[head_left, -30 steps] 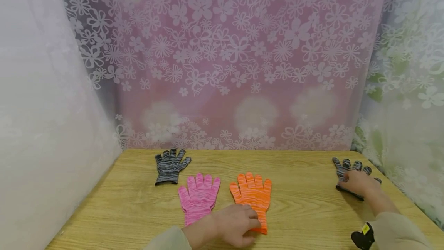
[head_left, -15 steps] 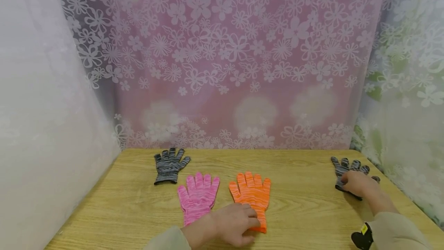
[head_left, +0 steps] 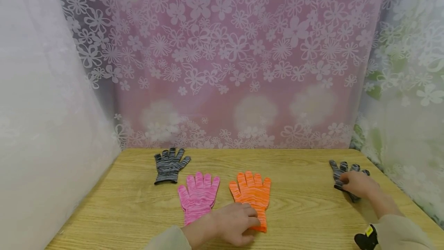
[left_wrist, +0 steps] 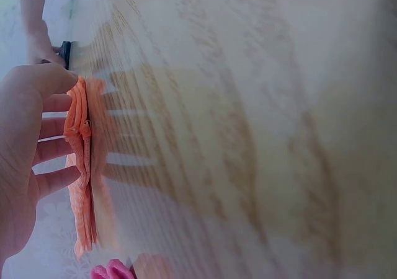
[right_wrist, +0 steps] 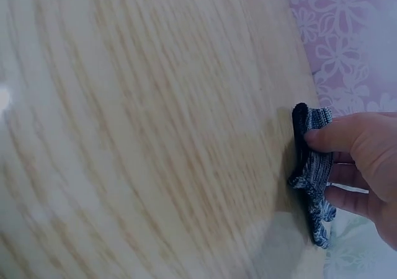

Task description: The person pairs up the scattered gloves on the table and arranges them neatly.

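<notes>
Right hand (head_left: 360,184) pinches right-side grey glove (right_wrist: 318,164); left hand (head_left: 235,223) loosely touches orange glove (head_left: 254,193); likely pick-up step; next move needs a firm pinch.

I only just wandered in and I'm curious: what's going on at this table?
Someone is handling knitted gloves with two bare hands. The right hand pinches a dark striped glove near its cuff, over at the right side of the table. The left hand rests on the cuff end of the orange glove. A pink glove and another dark striped glove lie farther left, with neither hand gripping them.
</notes>
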A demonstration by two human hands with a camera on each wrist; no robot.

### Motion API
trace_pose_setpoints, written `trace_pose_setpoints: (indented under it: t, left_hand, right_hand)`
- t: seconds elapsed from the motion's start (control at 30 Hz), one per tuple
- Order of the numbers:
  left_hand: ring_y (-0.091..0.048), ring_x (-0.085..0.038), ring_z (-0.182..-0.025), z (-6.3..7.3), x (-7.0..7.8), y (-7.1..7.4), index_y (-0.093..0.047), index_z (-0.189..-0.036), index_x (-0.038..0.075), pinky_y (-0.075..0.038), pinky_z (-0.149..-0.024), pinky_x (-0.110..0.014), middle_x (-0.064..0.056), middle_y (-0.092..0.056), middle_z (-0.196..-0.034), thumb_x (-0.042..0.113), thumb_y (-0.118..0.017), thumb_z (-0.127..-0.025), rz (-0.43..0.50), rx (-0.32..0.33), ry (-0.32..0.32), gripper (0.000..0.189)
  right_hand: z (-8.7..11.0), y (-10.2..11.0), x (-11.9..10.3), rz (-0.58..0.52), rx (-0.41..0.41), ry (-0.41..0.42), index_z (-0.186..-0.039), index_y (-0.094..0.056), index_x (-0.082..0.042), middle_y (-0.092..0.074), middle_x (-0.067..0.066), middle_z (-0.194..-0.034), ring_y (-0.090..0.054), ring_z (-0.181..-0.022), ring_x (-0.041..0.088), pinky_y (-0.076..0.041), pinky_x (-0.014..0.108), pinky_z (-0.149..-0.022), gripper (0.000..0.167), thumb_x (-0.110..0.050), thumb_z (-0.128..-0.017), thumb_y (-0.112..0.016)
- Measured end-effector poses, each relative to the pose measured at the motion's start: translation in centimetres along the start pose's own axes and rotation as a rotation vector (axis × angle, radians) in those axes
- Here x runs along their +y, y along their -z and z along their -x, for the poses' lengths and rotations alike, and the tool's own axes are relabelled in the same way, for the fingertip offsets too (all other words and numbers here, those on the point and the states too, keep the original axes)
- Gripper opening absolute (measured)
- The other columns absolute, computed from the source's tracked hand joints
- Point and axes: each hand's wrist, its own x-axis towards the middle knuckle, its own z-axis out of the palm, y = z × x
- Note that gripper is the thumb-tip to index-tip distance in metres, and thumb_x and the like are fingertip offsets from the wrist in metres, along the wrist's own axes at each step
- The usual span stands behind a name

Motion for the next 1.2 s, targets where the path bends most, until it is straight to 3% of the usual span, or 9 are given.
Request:
trace_pose_setpoints:
  t: [0.17,0.4,0.8,0.93,1.2]
  left_hand:
    - [-0.048,-0.001,-0.099,0.0,-0.1,0.0,-0.057,-0.118,0.022,-0.037,-0.084,-0.013,0.010,-0.053,-0.111,0.038,-0.051,-0.093,0.015,-0.015,0.007,0.030]
    - [-0.048,-0.002,-0.100,-0.1,0.1,0.1,-0.057,-0.119,0.021,-0.038,-0.084,-0.013,0.009,-0.053,-0.112,0.037,-0.050,-0.093,0.010,-0.024,-0.001,0.031]
    - [-0.048,-0.002,-0.103,0.1,0.0,0.6,-0.057,-0.119,0.022,-0.037,-0.087,-0.016,0.010,-0.053,-0.114,0.039,-0.048,-0.095,0.018,-0.052,0.017,0.031]
    - [-0.049,-0.003,-0.105,0.2,0.0,0.6,-0.056,-0.121,0.021,-0.037,-0.089,-0.016,0.009,-0.054,-0.114,0.038,-0.046,-0.096,0.008,-0.020,0.030,0.032]
    - [-0.052,-0.003,-0.099,0.8,-0.2,0.8,-0.059,-0.117,0.019,-0.039,-0.083,-0.015,0.009,-0.058,-0.108,0.035,-0.046,-0.096,-0.008,0.079,0.042,0.029]
  right_hand:
    - [0.3,0.5,-0.1,-0.030,0.080,0.046,-0.099,-0.063,0.008,-0.063,0.017,-0.089,-0.060,-0.080,0.035,-0.047,0.047,-0.067,0.025,-0.010,-0.081,-0.065]
    - [0.8,1.4,-0.8,-0.084,0.144,0.047,-0.101,-0.061,0.009,-0.062,0.018,-0.090,-0.059,-0.081,0.035,-0.047,0.046,-0.065,0.025,-0.010,-0.084,-0.062]
    - [2.2,3.5,-2.3,-0.117,0.232,0.088,-0.098,-0.062,0.004,-0.057,-0.001,-0.077,-0.049,-0.061,0.010,-0.040,0.032,-0.053,0.017,-0.008,-0.086,-0.061]
    - [2.5,4.2,-3.3,-0.103,0.265,0.121,-0.099,-0.061,0.002,-0.053,-0.003,-0.074,-0.042,-0.058,0.007,-0.036,0.030,-0.052,0.016,-0.009,-0.087,-0.062]
    - [3.0,5.8,-6.6,-0.044,0.305,0.231,-0.095,-0.064,-0.002,-0.054,-0.007,-0.074,-0.045,-0.061,0.002,-0.039,0.028,-0.052,0.013,-0.007,-0.083,-0.066]
